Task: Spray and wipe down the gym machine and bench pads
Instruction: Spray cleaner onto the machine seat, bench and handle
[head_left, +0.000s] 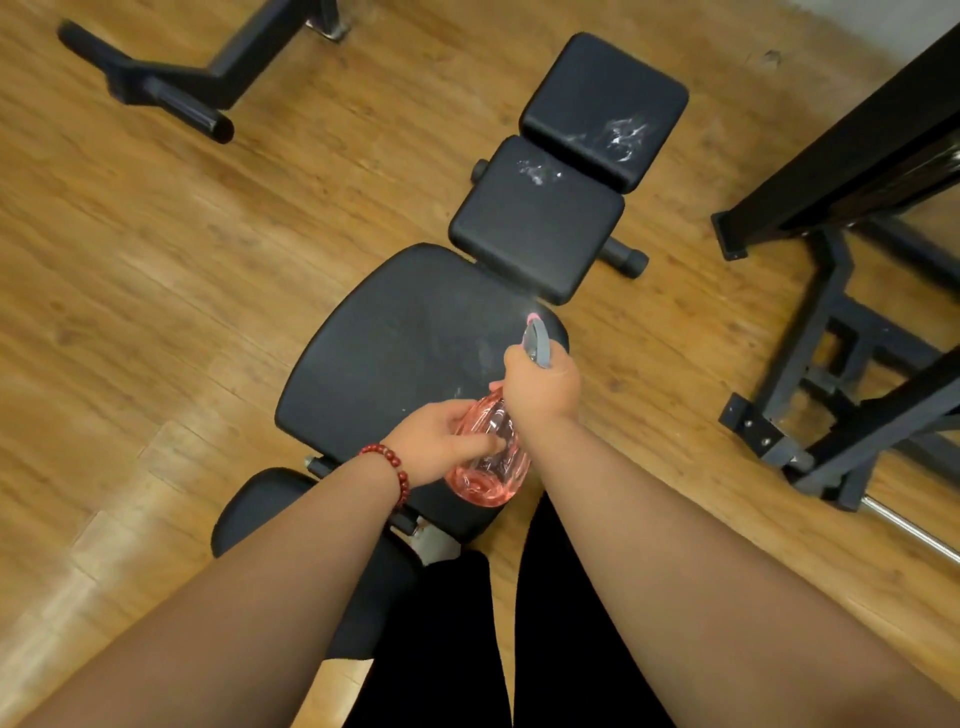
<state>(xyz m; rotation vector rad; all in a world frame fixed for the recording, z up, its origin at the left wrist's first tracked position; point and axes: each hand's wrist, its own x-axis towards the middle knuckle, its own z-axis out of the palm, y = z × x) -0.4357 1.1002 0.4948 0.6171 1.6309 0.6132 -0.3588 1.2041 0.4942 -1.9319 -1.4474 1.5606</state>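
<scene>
A black gym bench lies lengthwise ahead of me with three pads. The wide seat pad (405, 353) is nearest, the middle pad (540, 234) beyond it and the far pad (602, 98) past that. White spray foam sits on the middle and far pads. My right hand (543, 387) grips the grey trigger head of a pink see-through spray bottle (488, 457), its nozzle pointing over the seat pad. My left hand (441, 441), with a red bead bracelet at the wrist, holds the bottle's body from the left side.
A round black roller pad (249, 509) sits at the bench's near end by my legs. A black machine frame (841, 332) stands on the right, and another black base (171, 83) at top left. Wooden floor lies all around.
</scene>
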